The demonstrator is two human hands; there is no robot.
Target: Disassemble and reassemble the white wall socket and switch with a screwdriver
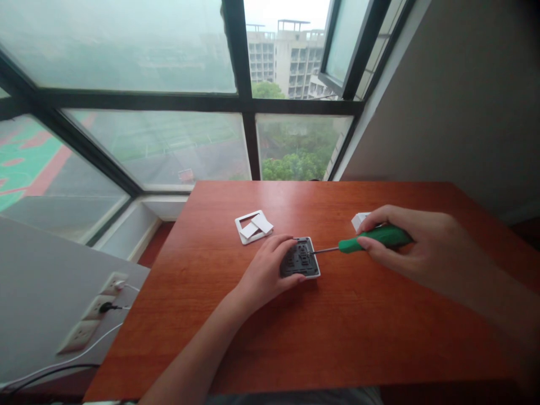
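My left hand grips a square wall switch body by its left part, with the thumb along the near edge and the fingers over the far edge. Its white rim surrounds a dark grey inside. In my right hand is a screwdriver with a green handle, held level and pointing left. The metal tip meets the grey face of the switch body near its right side; whether it sits in a screw is too small to tell. Beyond my left hand lies a white square frame with two white rocker plates on it.
A white block-like piece lies behind my right hand, partly hidden by it. Everything rests on a reddish-brown wooden table. Dark-framed windows stand behind it. Wall sockets with plugged-in cables are at the lower left.
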